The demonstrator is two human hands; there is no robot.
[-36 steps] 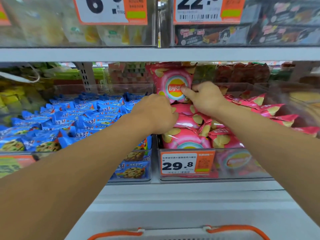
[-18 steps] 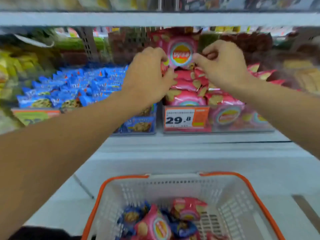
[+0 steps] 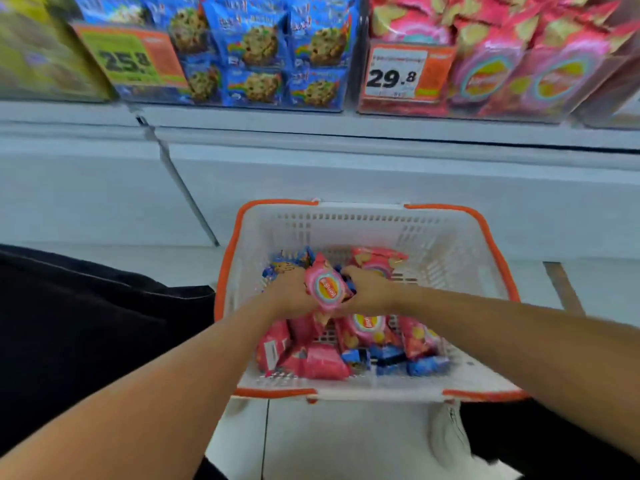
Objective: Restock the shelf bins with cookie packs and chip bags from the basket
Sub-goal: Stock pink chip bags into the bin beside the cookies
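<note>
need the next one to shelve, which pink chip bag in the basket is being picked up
The pink chip bag standing tilted between the left hand and right hand, logo facing up. The other pink bags lie loose on the basket floor.

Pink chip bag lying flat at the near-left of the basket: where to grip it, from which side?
Probably pinch the flat pink chip bag by a crimped end seam, coming straight down from above. It lies flat against the basket's near wall, so a side approach looks blocked, and its puffed middle would likely slip or crush. Both hands, left hand and right hand, are already around another chip bag.
</note>
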